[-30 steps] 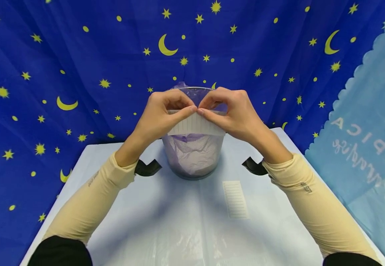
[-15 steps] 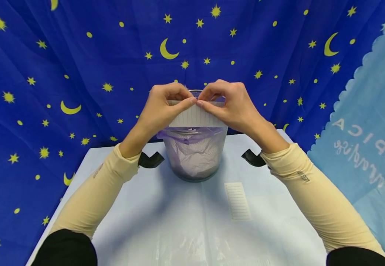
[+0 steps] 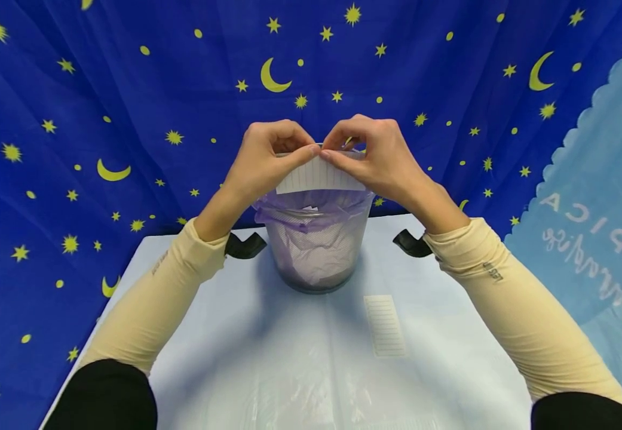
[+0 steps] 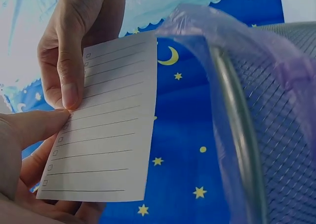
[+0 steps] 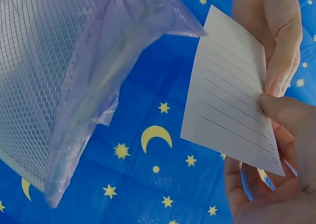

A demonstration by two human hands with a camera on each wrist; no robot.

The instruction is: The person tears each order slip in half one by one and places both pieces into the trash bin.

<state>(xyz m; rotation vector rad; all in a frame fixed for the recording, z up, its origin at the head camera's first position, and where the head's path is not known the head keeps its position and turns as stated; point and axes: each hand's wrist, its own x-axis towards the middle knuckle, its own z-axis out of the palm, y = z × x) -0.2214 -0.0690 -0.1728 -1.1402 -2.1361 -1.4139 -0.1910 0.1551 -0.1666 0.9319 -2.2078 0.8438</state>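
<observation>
Between both hands a lined paper sheet [image 4: 106, 130] with small checkboxes along one edge is held above the bin. My left hand [image 3: 270, 155] pinches its top edge near the middle between thumb and fingers. Right beside it, my right hand [image 3: 370, 152] pinches the same edge, the two thumb tips almost meeting. Below stands a mesh wastebasket [image 3: 316, 257] with a purple plastic liner [image 3: 289, 212] folded over its metal rim. In both wrist views the sheet hangs apart from the liner. Part of the bin's rim is hidden behind the sheet and hands in the head view.
A second lined paper sheet [image 3: 385, 325] lies flat on the white-covered table [image 3: 289, 358], in front of the bin to the right. Behind hangs a blue curtain [image 3: 208, 77] with moons and stars. A light-blue cloth [image 3: 601, 239] hangs at the right.
Both hands have risen with the sheet, still pinching its top edge. More of the purple liner and the bin's near rim now shows below the sheet.
</observation>
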